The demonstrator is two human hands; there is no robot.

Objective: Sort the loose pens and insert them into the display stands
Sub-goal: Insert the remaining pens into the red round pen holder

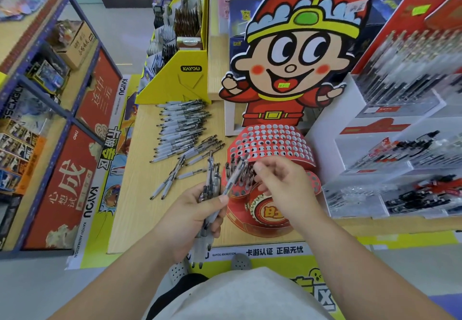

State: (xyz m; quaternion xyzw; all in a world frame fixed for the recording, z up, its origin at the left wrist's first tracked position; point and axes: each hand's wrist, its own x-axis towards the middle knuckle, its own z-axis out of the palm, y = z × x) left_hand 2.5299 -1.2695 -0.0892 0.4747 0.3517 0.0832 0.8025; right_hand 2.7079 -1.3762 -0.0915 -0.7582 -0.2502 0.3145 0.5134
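The left grip [197, 212] sits at 6 o'clock on the wooden counter [140, 182] and is clenched around a bundle of pens [210, 182]. The bundle stands roughly upright, with its ends projecting above and below the fist. One single pen [235, 177] slants from under the left thumb toward 1 o'clock, and its upper end is over the front of the red display stand [272, 142]. The right grip [285, 187], at 3 o'clock from the left grip, has curled fingers with their tips just beside the upper end of that pen. Motion blur prevents confirming whether they pinch it. The stand is a curved red tier perforated with rows of round holes, most of them vacant. A small group of inserted pens [228, 168] stands upright in its front left holes. A cartoon figure cut-out [292, 65] in a red hat rises behind the stand at 12 o'clock. The loose pens [180, 129] lie on the counter at 11 o'clock from the left grip, stacked side by side in a long row, with several scattered at its near end. A yellow KAYOU display box [180, 77] stands at the far end of the row. Clear acrylic trays [400, 157] holding more pens occupy the 3 o'clock side.
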